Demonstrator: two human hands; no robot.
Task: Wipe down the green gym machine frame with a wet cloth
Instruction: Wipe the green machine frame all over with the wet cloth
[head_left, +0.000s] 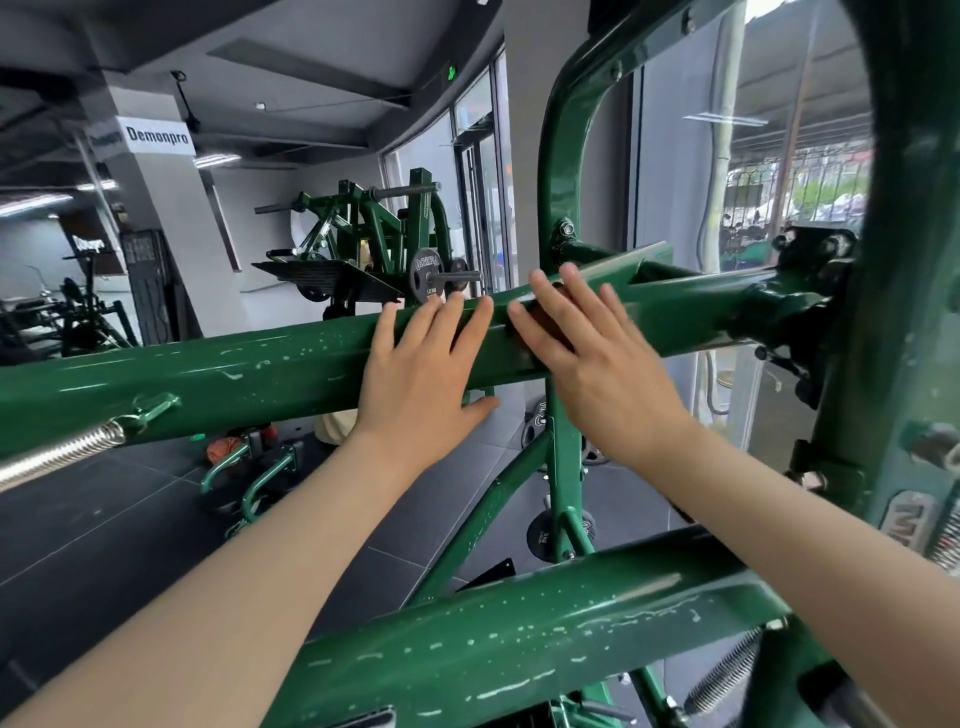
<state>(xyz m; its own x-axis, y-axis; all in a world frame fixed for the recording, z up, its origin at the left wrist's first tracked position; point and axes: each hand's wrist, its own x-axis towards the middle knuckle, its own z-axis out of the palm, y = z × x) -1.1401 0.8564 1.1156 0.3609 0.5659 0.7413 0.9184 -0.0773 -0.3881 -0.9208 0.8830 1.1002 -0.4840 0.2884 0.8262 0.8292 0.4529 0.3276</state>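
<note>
A thick green frame bar (234, 374) of the gym machine runs across the middle of the view, speckled with pale droplets. My left hand (426, 369) lies flat on it, fingers straight, thumb under the bar's lower edge. Just to the right, my right hand (587, 353) presses straight fingers onto the same bar. A small dark brownish patch, seemingly the cloth (543, 325), shows beneath those fingers and is mostly hidden. A second green bar (519, 639), also wet-speckled, crosses below near my forearms.
A curved green upright (563, 130) rises behind the bar, and a wide green post (893, 260) stands close at the right. Steel springs (57, 457) hang at the left. Other green machines (374, 228) and weight plates (426, 270) stand across the dark tiled floor. Glass windows are at the right.
</note>
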